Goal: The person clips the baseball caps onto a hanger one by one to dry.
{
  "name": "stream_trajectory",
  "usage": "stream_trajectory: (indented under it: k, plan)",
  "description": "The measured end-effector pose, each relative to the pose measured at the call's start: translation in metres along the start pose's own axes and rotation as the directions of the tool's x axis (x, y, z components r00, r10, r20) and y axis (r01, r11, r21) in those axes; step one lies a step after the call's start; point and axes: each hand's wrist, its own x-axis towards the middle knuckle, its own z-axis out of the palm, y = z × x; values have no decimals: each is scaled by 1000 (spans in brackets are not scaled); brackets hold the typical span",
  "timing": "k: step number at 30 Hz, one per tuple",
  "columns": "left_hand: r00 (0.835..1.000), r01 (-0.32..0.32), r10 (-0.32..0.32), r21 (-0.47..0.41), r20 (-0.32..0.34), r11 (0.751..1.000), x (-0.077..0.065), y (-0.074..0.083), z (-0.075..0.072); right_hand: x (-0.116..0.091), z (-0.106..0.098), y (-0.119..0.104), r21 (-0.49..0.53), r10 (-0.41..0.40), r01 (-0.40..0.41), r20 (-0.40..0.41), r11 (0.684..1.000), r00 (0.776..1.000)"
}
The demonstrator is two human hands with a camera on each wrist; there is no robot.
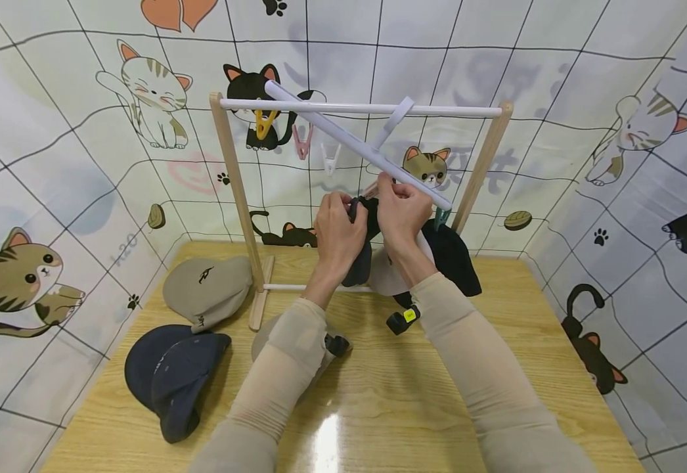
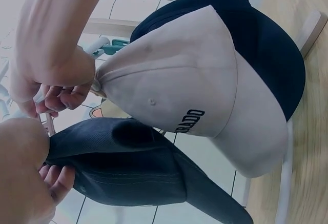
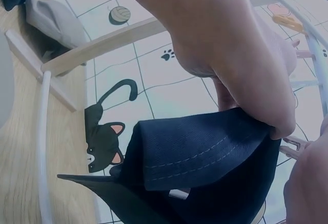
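My left hand (image 1: 340,230) grips the gathered top of a dark navy baseball cap (image 2: 128,167), whose brim points down. Beside it, my right hand (image 1: 404,213) pinches a pink clothespin (image 3: 291,146) close to that cap's top edge; whether its jaws are on the fabric I cannot tell. The clothespin is below a tilted white hanger bar (image 1: 343,135), hooked over the rack's top rod (image 1: 343,107). A beige cap (image 2: 174,70) with dark lettering hangs by its gathered top just right of the navy one. Behind it, a black cap (image 1: 456,263) hangs near a green clothespin (image 1: 441,217).
Yellow (image 1: 265,123), pink (image 1: 303,141) and white clothespins (image 1: 330,158) dangle from the bar's raised left part. The wooden rack (image 1: 240,190) stands on the table (image 1: 414,401). At left lie a tan cap (image 1: 210,289), a navy cap (image 1: 172,374) and another beige cap (image 1: 266,335), partly behind my left forearm.
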Motion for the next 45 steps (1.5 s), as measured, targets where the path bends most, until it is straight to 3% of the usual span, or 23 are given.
stream_trajectory:
  k: [11,18,34,45]
  plan:
    - [1000,-11,11,-36,-11,999,-2,0,5,0,1,-2,23,31,-30,-16,999,999]
    - [1000,-9,9,-58,5,998,-5,1,5,-1,0,0,-10,-2,2,-10,1000,1000]
    - [1000,0,0,-17,-12,1000,0,2,9,-1,4,-4,-11,-20,20,-12,1000,1000]
    - [997,-47,44,-45,-57,998,0,1,12,-1,4,-6,-11,-34,34,-5,999,999]
